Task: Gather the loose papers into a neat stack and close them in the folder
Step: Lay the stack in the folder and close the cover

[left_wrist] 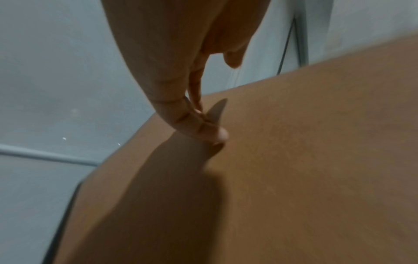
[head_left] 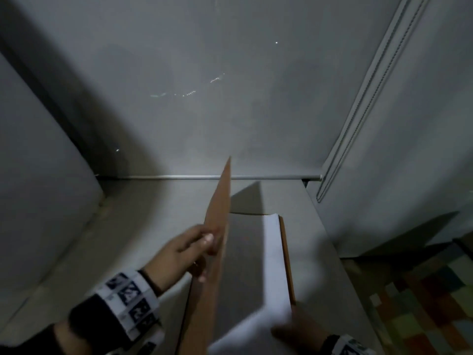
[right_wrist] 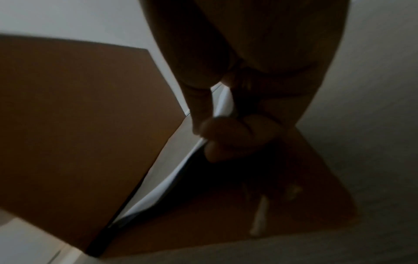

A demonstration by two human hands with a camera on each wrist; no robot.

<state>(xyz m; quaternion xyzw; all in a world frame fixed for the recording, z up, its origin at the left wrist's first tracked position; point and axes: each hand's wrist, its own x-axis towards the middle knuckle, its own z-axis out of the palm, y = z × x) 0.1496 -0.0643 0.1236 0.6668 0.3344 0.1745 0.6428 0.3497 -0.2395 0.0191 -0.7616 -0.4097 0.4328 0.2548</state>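
Observation:
A brown folder lies open on the grey table. Its left cover [head_left: 217,226] stands almost upright, edge-on in the head view. My left hand [head_left: 204,242] is on the cover's outer face, with straight fingers [left_wrist: 217,132] pressing against the brown card [left_wrist: 305,169]. A stack of white papers [head_left: 275,254] lies on the folder's right cover [head_left: 287,260]. My right hand [head_left: 291,329] is at the stack's near corner. In the right wrist view its thumb and fingers [right_wrist: 226,135] pinch the white sheets [right_wrist: 222,101], lifted off the lower cover [right_wrist: 300,187].
The grey table [head_left: 143,239] ends at a wall with a blind rail [head_left: 179,177] behind the folder. A bead cord [head_left: 358,106] hangs at the right. Beyond the table's right edge lies a patchwork floor [head_left: 430,298].

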